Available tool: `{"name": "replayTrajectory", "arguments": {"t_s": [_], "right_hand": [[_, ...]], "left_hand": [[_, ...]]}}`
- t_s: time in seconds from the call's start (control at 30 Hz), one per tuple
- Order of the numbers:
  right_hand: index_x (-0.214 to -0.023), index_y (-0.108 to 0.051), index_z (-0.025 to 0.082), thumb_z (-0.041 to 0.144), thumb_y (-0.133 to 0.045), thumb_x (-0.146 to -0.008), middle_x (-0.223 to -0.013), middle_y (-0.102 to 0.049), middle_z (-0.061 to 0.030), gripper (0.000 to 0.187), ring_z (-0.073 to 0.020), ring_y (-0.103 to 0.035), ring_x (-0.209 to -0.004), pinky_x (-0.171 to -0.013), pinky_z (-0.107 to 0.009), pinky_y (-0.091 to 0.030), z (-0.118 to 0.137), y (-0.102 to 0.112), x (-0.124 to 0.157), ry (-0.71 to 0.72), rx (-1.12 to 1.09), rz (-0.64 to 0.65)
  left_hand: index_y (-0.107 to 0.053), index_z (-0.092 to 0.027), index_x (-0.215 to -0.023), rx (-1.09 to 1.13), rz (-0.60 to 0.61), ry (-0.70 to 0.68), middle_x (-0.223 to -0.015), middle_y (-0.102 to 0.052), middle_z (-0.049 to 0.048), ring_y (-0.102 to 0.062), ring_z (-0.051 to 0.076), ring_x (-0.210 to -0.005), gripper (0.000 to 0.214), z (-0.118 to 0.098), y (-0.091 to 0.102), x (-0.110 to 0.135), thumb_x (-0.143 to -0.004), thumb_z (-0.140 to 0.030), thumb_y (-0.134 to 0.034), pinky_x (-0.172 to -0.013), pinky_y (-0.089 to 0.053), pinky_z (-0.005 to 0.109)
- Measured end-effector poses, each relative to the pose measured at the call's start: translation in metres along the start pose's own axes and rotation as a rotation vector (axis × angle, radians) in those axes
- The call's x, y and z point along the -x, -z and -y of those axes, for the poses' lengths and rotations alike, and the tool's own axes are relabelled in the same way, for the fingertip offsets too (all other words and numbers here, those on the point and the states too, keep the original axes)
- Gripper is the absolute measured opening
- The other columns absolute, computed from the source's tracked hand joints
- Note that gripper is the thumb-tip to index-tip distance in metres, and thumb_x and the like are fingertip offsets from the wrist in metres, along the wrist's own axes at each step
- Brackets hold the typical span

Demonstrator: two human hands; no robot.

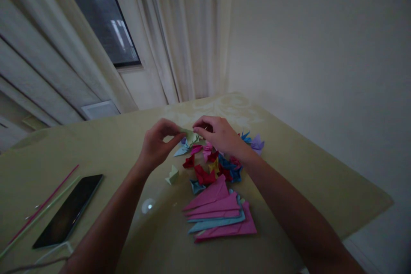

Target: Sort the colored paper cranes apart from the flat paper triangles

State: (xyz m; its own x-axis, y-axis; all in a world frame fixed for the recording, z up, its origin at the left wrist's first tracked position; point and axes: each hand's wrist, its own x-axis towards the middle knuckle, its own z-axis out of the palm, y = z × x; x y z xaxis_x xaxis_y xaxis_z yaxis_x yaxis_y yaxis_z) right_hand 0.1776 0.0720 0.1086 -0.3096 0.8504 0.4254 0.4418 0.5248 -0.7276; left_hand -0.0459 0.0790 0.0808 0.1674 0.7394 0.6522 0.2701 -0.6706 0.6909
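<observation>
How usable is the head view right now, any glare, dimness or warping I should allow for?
Head view: dim and soft overall; the left hand and right hand pinch a pale green paper piece with low contrast; a small glare spot sits on the table; wide-angle warping bends the curtains.

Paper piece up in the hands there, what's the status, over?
Left hand and right hand both pinching one pale green folded paper above the table. Pile of folded flowers directly beneath. Nothing blocking.
</observation>
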Motion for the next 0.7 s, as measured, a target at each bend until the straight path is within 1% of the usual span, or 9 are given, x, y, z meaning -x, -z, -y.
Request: {"name": "replayTrajectory", "arguments": {"t_s": [0.1, 0.17, 0.23, 0.3, 0.37, 0.43, 0.5, 0.6, 0.7], "right_hand": [[-0.095, -0.076, 0.017, 0.013, -0.071, -0.092, -0.083, -0.076, -0.0006, 0.007, -0.0123, -0.066, -0.073, -0.069, -0.024, -0.046, -0.005, -0.002, -0.001, 0.020, 0.009, 0.024], [-0.094, -0.075, 0.018, 0.011, -0.071, -0.090, -0.084, -0.076, -0.0009, 0.008, -0.0131, -0.067, -0.076, -0.072, -0.024, -0.047, -0.012, -0.003, -0.002, 0.023, 0.046, -0.040], [-0.096, -0.074, 0.017, 0.010, -0.069, -0.090, -0.087, -0.077, -0.0021, 0.011, -0.0144, -0.069, -0.079, -0.075, -0.025, -0.049, -0.021, -0.003, -0.004, -0.012, 0.107, -0.127], [-0.100, -0.074, 0.017, 0.008, -0.066, -0.091, -0.091, -0.078, -0.0038, 0.015, -0.0158, -0.071, -0.084, -0.079, -0.026, -0.050, -0.031, -0.002, -0.007, -0.065, 0.178, -0.155], [-0.102, -0.075, 0.017, 0.008, -0.064, -0.092, -0.097, -0.079, -0.0053, 0.017, -0.0170, -0.072, -0.089, -0.083, -0.027, -0.050, -0.041, -0.002, -0.008, -0.121, 0.254, -0.123], [-0.105, -0.076, 0.017, 0.010, -0.063, -0.093, -0.102, -0.080, -0.0066, 0.019, -0.0184, -0.072, -0.094, -0.086, -0.028, -0.050, -0.050, -0.004, -0.009, -0.170, 0.339, -0.075], [-0.110, -0.077, 0.017, 0.014, -0.062, -0.095, -0.107, -0.080, -0.0087, 0.021, -0.0201, -0.073, -0.099, -0.088, -0.029, -0.050, -0.056, -0.006, -0.008, -0.207, 0.427, -0.012], [-0.114, -0.078, 0.017, 0.022, -0.062, -0.097, -0.114, -0.079, -0.0118, 0.024, -0.0233, -0.072, -0.103, -0.087, -0.030, -0.050, -0.058, -0.009, -0.005, -0.226, 0.535, 0.122], [-0.110, -0.080, 0.018, 0.027, -0.060, -0.098, -0.113, -0.080, -0.0119, 0.025, -0.0243, -0.072, -0.101, -0.082, -0.029, -0.048, -0.053, -0.007, -0.002, -0.206, 0.598, 0.212]], "left_hand": [[-0.061, -0.022, -0.099, 0.038, -0.019, 0.020, -0.085, -0.072, -0.0008, -0.074, 0.017, -0.079, 0.034, 0.007, 0.001, -0.002, -0.080, -0.034, -0.086, -0.078, -0.064, 0.031], [-0.061, -0.023, -0.109, -0.031, -0.004, 0.047, -0.093, -0.074, 0.0020, -0.075, 0.018, -0.086, 0.033, 0.023, 0.003, -0.002, -0.085, -0.037, -0.080, -0.084, -0.063, 0.034], [-0.064, -0.022, -0.113, -0.215, 0.008, 0.081, -0.103, -0.076, 0.0067, -0.074, 0.022, -0.096, 0.028, 0.048, 0.006, 0.003, -0.092, -0.040, -0.070, -0.091, -0.062, 0.040], [-0.068, -0.020, -0.111, -0.458, 0.049, 0.126, -0.115, -0.074, 0.0124, -0.070, 0.028, -0.110, 0.027, 0.080, 0.010, 0.013, -0.093, -0.039, -0.061, -0.100, -0.057, 0.048], [-0.069, -0.019, -0.117, -0.647, 0.088, 0.185, -0.131, -0.068, 0.0176, -0.063, 0.034, -0.125, 0.032, 0.108, 0.013, 0.026, -0.093, -0.036, -0.057, -0.110, -0.049, 0.056], [-0.068, -0.018, -0.125, -0.760, 0.125, 0.223, -0.142, -0.062, 0.0198, -0.057, 0.036, -0.134, 0.037, 0.127, 0.013, 0.039, -0.095, -0.034, -0.053, -0.113, -0.045, 0.057], [-0.064, -0.020, -0.136, -0.832, 0.154, 0.235, -0.154, -0.053, 0.0194, -0.051, 0.038, -0.140, 0.043, 0.133, 0.012, 0.046, -0.097, -0.034, -0.051, -0.114, -0.042, 0.058], [-0.057, -0.026, -0.148, -0.903, 0.213, 0.255, -0.169, -0.037, 0.0140, -0.042, 0.042, -0.146, 0.050, 0.128, 0.009, 0.048, -0.099, -0.036, -0.049, -0.113, -0.040, 0.062], [-0.054, -0.025, -0.151, -0.919, 0.279, 0.271, -0.170, -0.036, 0.0125, -0.040, 0.043, -0.147, 0.051, 0.122, 0.007, 0.045, -0.101, -0.033, -0.044, -0.113, -0.039, 0.065]]}}
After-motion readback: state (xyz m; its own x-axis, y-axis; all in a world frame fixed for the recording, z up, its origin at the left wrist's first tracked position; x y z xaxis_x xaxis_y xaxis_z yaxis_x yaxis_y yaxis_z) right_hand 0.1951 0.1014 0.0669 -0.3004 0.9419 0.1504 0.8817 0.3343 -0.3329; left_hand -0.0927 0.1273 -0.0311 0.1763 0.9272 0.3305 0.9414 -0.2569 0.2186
